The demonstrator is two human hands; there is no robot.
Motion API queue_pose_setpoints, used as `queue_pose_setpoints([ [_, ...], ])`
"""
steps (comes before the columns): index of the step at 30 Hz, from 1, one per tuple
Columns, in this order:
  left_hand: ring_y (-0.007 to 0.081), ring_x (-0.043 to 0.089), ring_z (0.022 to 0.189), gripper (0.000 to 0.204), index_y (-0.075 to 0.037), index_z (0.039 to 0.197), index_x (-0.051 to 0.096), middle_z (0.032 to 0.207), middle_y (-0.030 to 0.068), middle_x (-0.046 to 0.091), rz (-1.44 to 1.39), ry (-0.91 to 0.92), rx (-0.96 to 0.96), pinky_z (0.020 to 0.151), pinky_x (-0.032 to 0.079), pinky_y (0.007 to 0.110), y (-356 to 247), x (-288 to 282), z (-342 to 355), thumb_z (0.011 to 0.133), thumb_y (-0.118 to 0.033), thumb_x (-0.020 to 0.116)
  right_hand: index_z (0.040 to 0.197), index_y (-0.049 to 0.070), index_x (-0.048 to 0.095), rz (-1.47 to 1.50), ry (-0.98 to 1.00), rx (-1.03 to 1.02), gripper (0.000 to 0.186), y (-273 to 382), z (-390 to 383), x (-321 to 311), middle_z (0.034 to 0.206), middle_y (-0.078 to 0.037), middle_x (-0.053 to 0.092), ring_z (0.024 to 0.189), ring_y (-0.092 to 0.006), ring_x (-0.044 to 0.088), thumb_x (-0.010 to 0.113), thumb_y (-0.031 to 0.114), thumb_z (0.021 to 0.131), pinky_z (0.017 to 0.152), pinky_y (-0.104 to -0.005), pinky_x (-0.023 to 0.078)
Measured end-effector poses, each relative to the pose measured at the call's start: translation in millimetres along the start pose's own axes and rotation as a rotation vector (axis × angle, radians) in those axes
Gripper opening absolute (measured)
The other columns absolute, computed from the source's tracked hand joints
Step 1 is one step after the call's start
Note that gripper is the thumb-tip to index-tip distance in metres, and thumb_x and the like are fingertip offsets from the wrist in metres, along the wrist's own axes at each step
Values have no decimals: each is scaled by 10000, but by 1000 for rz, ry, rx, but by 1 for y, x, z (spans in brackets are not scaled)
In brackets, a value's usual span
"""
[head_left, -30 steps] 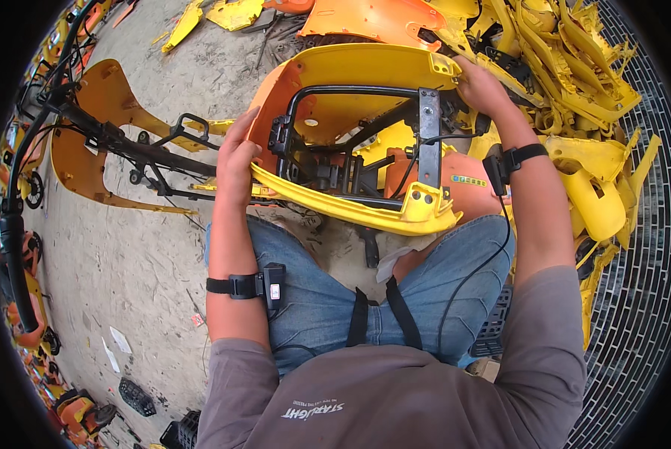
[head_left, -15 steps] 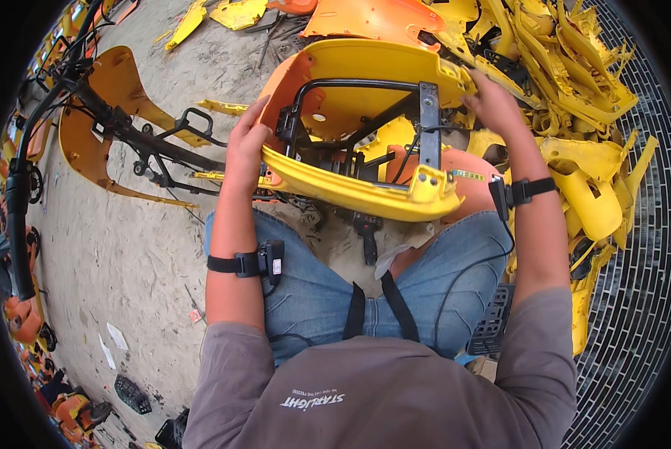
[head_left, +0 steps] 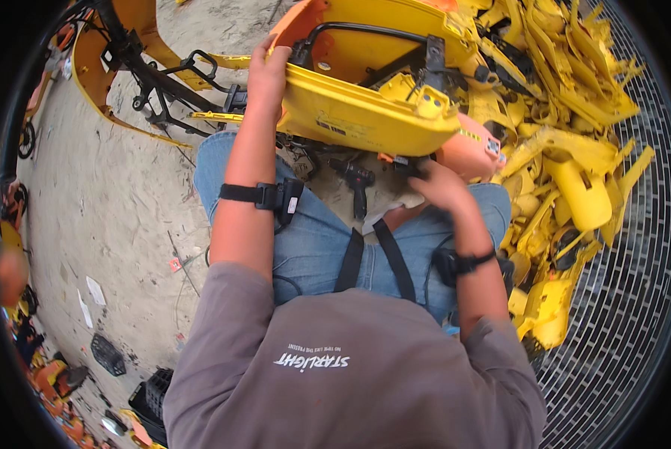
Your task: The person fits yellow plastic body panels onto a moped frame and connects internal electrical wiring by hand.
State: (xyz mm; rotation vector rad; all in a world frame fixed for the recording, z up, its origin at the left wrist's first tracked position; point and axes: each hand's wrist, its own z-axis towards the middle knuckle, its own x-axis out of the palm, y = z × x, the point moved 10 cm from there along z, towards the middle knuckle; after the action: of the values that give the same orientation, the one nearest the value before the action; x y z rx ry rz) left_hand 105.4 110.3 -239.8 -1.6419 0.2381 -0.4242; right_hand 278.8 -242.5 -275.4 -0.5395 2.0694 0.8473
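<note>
My left hand [head_left: 266,78] is closed on the left rim of a yellow-and-orange plastic body shell [head_left: 365,120], whose black metal frame [head_left: 369,26] shows inside, tilted up. Below the shell's right end, my right hand [head_left: 436,183] has its fingers curled at a dark part; what they hold is hard to make out. A black power drill [head_left: 356,187] lies on the sandy ground between my knees, left of my right hand. An orange panel [head_left: 470,146] with a sticker sits behind that hand, above my right thigh.
A heap of yellow plastic panels [head_left: 571,82] fills the right side, beside a grey brick-patterned surface [head_left: 612,314]. A black scooter frame with yellow panels [head_left: 156,82] lies upper left. A black crate [head_left: 156,400] and paper scraps [head_left: 94,292] lie lower left; more scooters line the far left edge.
My right hand has left the shell's upper right rim and come down beneath it. The shell has shifted upward and tilted, showing more outer side. My left hand has moved up with it.
</note>
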Motion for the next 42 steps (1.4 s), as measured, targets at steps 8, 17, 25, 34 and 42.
queue_pose_setpoints([
  [8, 309, 500, 1286, 680, -70, 1421, 514, 1442, 194, 454, 118, -40, 201, 1073, 412, 401, 3, -4, 9, 953, -554, 616, 1331, 15, 582, 1236, -147, -140, 543, 23, 85, 97, 1211, -104, 675, 1153, -212, 608, 802, 184, 864, 995, -310, 455],
  [17, 393, 461, 1326, 730, -33, 1444, 477, 1444, 257, 424, 266, -64, 338, 1126, 362, 450, 8, -16, 27, 972, -585, 552, 1375, -29, 432, 1082, -598, -58, 645, 66, 31, 63, 1200, -148, 627, 1157, -233, 593, 765, 147, 851, 970, -325, 471],
  [25, 376, 475, 1280, 732, 42, 1417, 451, 1415, 269, 418, 221, -55, 349, 1098, 377, 449, 9, -16, 33, 1011, -565, 498, 1231, 19, 590, 1053, -620, -35, 478, 52, 25, 60, 1098, -137, 699, 1025, -249, 680, 753, 311, 890, 882, -356, 524],
  [34, 384, 484, 1242, 610, 54, 1347, 464, 1361, 275, 447, 404, -218, 291, 1090, 366, 446, -22, -20, -4, 997, -439, 539, 1151, 32, 700, 479, -609, -179, 499, 57, 10, 45, 982, -172, 746, 952, -334, 720, 738, 461, 897, 817, -386, 547],
  [42, 400, 454, 1254, 489, 52, 1296, 479, 1331, 276, 475, 500, -257, 471, 1094, 351, 452, -32, -5, -48, 982, -320, 529, 1168, 76, 706, 655, -366, -173, 423, 38, 18, 84, 1074, -156, 740, 1032, -337, 695, 752, 385, 884, 871, -412, 538],
])
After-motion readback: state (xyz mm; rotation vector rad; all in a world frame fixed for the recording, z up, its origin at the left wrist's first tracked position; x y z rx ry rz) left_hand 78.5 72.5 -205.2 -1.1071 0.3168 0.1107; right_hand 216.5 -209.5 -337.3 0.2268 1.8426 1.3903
